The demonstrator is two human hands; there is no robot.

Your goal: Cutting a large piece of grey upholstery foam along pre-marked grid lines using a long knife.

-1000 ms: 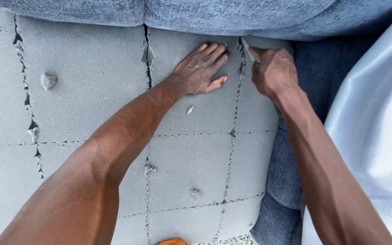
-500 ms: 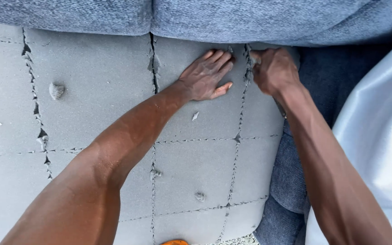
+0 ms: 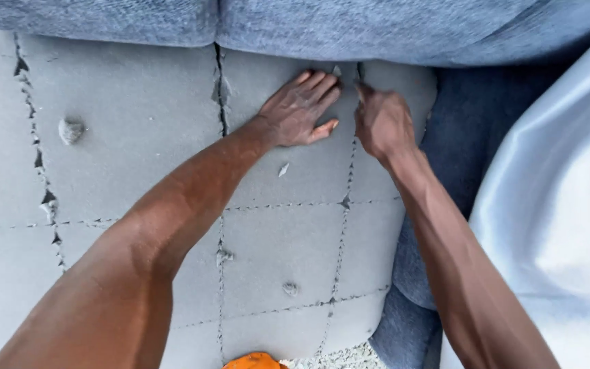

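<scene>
Grey foam sheet (image 3: 138, 123) scored into squares, our left hand (image 3: 300, 109) pressed flat and open on it, our right hand (image 3: 382, 123) fisted at a cut line (image 3: 349, 171), its hold hidden.

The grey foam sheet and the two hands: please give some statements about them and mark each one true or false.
1. The left hand lies flat, palm down, on the grey foam sheet. True.
2. The right hand is spread open and flat. False: it is closed in a fist at a cut line.
3. The foam sheet is scored into blocks by cut lines. True.
4. Red fabric lies above the foam. False: the fabric is blue-grey.
5. The two hands overlap. False: they rest side by side, apart.
</scene>
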